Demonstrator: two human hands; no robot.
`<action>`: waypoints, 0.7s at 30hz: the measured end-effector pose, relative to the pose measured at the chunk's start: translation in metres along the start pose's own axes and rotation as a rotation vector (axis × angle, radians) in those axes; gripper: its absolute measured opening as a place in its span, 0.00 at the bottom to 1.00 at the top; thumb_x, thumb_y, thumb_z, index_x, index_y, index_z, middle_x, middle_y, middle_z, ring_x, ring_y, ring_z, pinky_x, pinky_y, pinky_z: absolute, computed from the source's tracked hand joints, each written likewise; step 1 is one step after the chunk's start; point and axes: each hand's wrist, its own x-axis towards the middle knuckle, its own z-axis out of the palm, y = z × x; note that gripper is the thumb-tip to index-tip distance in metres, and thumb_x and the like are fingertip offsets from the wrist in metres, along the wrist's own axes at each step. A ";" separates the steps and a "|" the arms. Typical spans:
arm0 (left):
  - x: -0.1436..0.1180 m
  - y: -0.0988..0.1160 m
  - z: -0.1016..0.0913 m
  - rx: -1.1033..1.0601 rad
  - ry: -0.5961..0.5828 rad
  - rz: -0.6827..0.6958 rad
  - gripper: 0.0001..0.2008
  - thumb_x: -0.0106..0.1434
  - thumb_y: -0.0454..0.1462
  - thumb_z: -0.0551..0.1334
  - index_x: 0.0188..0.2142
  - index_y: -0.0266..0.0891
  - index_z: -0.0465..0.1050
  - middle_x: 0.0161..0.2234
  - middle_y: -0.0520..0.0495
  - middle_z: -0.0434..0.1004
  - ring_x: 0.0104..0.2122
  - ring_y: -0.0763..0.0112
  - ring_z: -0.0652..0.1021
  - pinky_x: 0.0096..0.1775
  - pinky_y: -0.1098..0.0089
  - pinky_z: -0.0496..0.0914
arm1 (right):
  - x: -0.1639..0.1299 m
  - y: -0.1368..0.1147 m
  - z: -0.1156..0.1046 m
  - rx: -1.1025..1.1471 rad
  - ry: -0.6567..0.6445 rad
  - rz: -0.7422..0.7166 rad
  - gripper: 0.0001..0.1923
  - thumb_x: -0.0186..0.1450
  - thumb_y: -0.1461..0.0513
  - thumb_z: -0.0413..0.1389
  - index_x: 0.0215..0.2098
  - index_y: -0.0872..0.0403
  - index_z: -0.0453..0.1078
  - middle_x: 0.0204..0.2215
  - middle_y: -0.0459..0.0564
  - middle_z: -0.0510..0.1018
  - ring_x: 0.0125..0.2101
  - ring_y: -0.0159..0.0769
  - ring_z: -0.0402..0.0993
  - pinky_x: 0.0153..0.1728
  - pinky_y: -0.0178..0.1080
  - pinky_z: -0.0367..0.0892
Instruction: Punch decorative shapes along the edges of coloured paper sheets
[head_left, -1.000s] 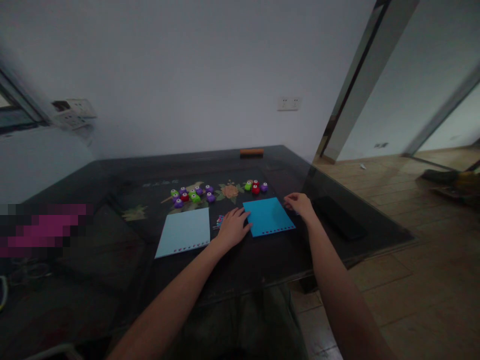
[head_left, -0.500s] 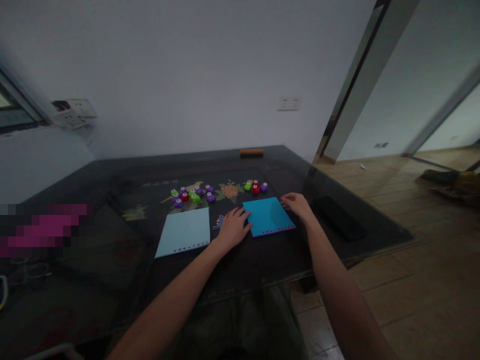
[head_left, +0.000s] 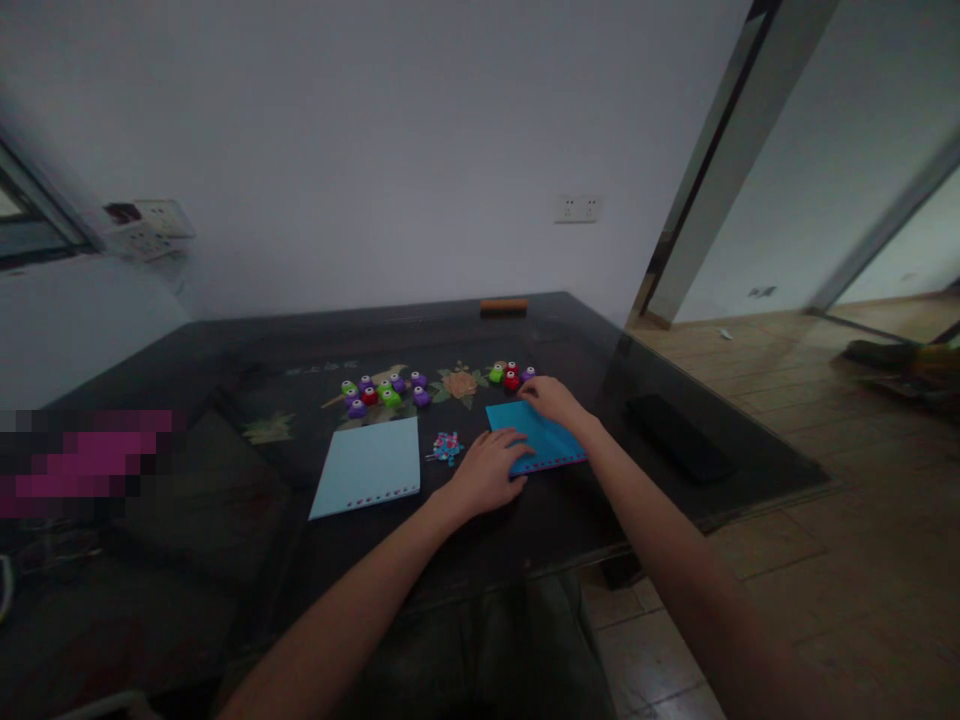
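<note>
The blue sheet (head_left: 541,436) lies flat on the dark bench (head_left: 225,400), just right of the frame's centre, with a punched row of small holes along its near edge. The left hand (head_left: 487,474) rests on its near left corner, fingers spread and flat, clamped on nothing. The right hand (head_left: 551,398) lies over the far edge, fingers loosely together on the paper; whether they pinch the edge I cannot tell. The step in hand looks like steadying or shifting this sheet, and the next move would seem to call for a firm hold on both corners so it does not slide on the glossy top. Just left of the sheet sits a little heap of confetti (head_left: 447,447), and further left a pale sheet (head_left: 367,465) with the same punched edge. Beyond them, toward the wall, small punches (head_left: 384,390) in purple, green and red are clustered, with another few (head_left: 511,374) near the right hand. A line of writing on the bench is too faint to read.
</note>
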 end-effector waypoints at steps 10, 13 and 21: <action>0.000 0.000 0.006 0.041 -0.017 0.016 0.19 0.57 0.36 0.57 0.50 0.43 0.67 0.54 0.46 0.68 0.57 0.62 0.63 0.58 0.53 0.51 | 0.005 -0.004 0.023 -0.184 0.003 -0.098 0.09 0.63 0.62 0.50 0.39 0.56 0.70 0.41 0.56 0.71 0.44 0.39 0.66 0.46 0.39 0.59; 0.000 -0.001 0.006 0.024 -0.011 0.006 0.19 0.58 0.35 0.56 0.50 0.43 0.67 0.52 0.46 0.70 0.56 0.63 0.65 0.58 0.54 0.52 | 0.005 -0.003 0.025 -0.174 0.003 -0.100 0.08 0.62 0.62 0.52 0.38 0.56 0.70 0.41 0.56 0.70 0.44 0.40 0.65 0.46 0.41 0.59; 0.001 -0.002 0.006 0.003 -0.004 -0.031 0.19 0.56 0.35 0.58 0.49 0.42 0.68 0.51 0.44 0.71 0.54 0.62 0.67 0.57 0.53 0.54 | 0.004 0.000 0.027 -0.161 0.025 -0.117 0.09 0.60 0.60 0.55 0.38 0.55 0.69 0.39 0.54 0.70 0.44 0.40 0.64 0.45 0.41 0.59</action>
